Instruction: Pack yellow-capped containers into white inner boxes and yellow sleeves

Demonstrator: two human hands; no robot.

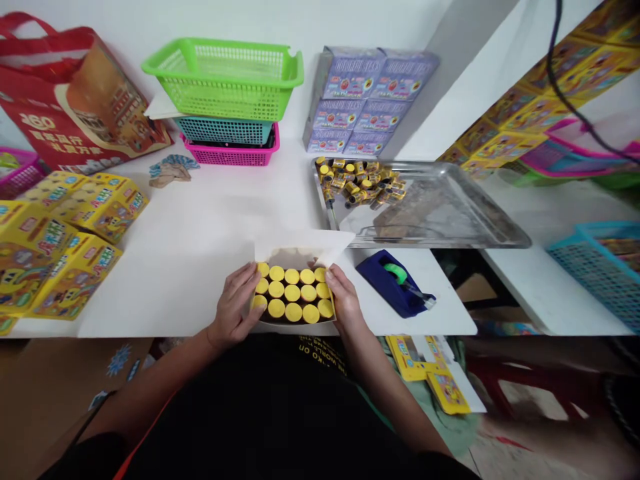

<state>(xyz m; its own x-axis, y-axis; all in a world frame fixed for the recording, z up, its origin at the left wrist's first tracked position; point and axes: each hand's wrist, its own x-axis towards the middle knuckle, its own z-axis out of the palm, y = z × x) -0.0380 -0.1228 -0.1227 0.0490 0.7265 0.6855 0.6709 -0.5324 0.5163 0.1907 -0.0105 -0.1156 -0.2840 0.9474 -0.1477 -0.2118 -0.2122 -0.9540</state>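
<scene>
HANDS: your left hand (pixel 233 303) and right hand (pixel 344 297) grip the carton (pixel 300 241) from both sides, steadying it | CARTON: at the table's (pixel 200 280) near edge, flap open, yellow-capped tubes (pixel 292 292) upright in rows | BEYOND: tape dispenser (pixel 387 283) within reach; steel tray (pixel 450 207) holding loose tubes (pixel 357 180)

smooth plastic caps (pixel 293 293), shiny metal tray (pixel 450 207)

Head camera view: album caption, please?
Left hand and right hand hold an open box of yellow-capped tubes by a metal tray.
</scene>
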